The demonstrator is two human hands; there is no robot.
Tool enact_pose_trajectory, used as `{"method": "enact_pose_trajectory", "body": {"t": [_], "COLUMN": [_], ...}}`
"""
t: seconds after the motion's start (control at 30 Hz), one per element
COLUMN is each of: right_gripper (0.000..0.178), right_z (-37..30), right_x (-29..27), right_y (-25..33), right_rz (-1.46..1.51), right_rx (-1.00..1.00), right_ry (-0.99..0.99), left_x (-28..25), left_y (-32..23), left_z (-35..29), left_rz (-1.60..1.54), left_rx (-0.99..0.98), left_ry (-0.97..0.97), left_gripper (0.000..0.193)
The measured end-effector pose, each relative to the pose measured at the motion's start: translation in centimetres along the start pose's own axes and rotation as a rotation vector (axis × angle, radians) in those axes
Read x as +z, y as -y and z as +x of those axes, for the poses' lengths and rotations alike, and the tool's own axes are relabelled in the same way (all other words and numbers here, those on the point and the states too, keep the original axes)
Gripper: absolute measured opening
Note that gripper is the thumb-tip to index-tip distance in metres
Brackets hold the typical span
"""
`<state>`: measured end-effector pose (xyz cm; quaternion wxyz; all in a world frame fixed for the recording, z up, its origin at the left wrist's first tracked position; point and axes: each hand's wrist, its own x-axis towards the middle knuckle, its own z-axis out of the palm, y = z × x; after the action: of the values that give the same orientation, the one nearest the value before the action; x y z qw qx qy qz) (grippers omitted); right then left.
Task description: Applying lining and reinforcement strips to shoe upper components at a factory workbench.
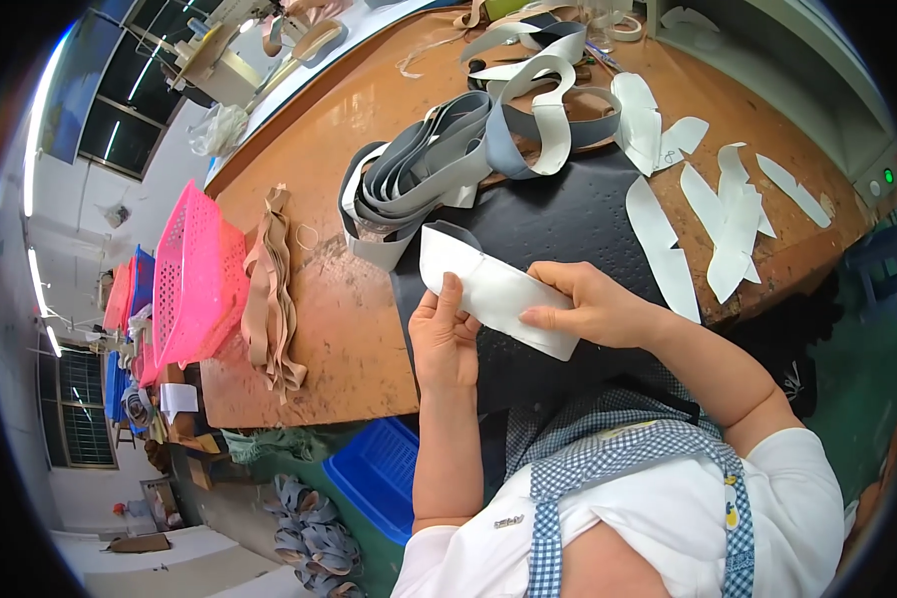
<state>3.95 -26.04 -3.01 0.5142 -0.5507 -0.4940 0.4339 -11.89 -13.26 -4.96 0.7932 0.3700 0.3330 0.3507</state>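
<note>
Between both hands, above a black mat [568, 214], is a cut piece of material [493, 289], white on the face toward me, with a grey edge curling at its far end. My left hand [447, 334] pinches its near-left edge, thumb on top. My right hand [590, 304] grips the right end, thumb on the white face and fingers behind it. Just beyond lies a heap of looped grey strips with white backing [429, 149]. White cut pieces [660, 244] rest at the mat's right edge.
More white pieces [736, 229] are scattered over the brown table [339, 369] to the right. On its left side are a stack of tan strips [269, 289] and a pink basket [191, 284]. A blue crate [374, 476] sits on the floor below. A sewing machine [224, 65] stands at far left.
</note>
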Motion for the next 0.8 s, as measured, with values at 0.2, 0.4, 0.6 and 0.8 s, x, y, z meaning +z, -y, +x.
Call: {"method": "enact_pose_trajectory", "body": {"t": [0.2,0.4,0.6,0.8], "right_gripper": [0.028,0.028,0.025,0.021], "right_z": [-0.1,-0.1,-0.2,-0.4], "right_x": [-0.1,-0.1,-0.1,-0.4], "right_y": [-0.3,-0.9,-0.5,-1.4], "right_rz": [0.103,0.124,0.081,0.077], "right_rx": [0.129,0.132,0.126,0.085], "right_ry": [-0.097,-0.149,-0.131,-0.111], "left_x": [-0.5,0.2,-0.8,-0.9], "left_y": [-0.2,-0.9,-0.2,-0.6], "left_z": [0.9,0.1,0.3,0.3], "left_rz": [-0.037,-0.082,0.025,-0.081], "left_rx": [-0.061,-0.087,-0.05,-0.053], "left_ry": [0.055,0.221,0.145,0.147], "left_gripper": [0.033,0.032,0.029,0.028]}}
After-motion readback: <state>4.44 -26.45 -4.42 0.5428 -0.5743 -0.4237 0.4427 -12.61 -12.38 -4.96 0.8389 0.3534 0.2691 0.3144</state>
